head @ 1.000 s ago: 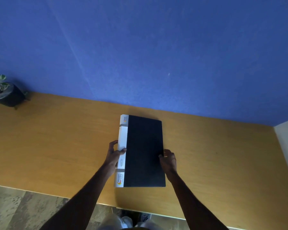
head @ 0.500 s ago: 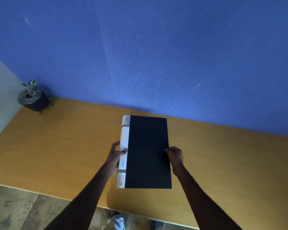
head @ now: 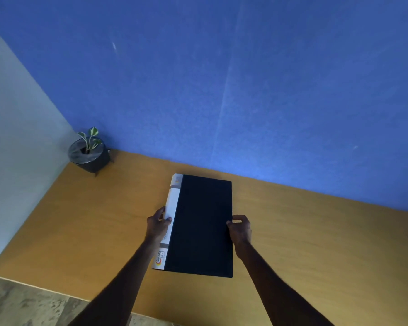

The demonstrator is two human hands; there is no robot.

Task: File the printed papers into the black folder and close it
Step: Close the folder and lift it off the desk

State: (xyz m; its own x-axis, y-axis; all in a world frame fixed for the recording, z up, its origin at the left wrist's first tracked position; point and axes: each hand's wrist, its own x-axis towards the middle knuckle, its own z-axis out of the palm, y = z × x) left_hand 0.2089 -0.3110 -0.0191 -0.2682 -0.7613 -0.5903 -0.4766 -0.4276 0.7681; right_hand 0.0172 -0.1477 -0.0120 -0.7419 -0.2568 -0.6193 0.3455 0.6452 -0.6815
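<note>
The black folder [head: 201, 224] is closed, with a white labelled spine along its left side. It lies lengthwise over the wooden table [head: 316, 243], near the middle. My left hand [head: 157, 225] grips the spine, thumb on top. My right hand [head: 239, 229] grips the folder's right edge. Whether the folder rests flat on the table or is held slightly above it I cannot tell. No loose printed papers are in view.
A small potted plant [head: 88, 154] in a dark pot stands at the table's back left corner. A blue wall [head: 245, 90] runs behind the table and a pale wall [head: 14, 149] stands on the left. The table's front edge lies near the bottom left, with floor beyond.
The view has swung to the left, bringing the plant and the pale wall further into the picture. Both hands keep the same hold on the closed folder.
</note>
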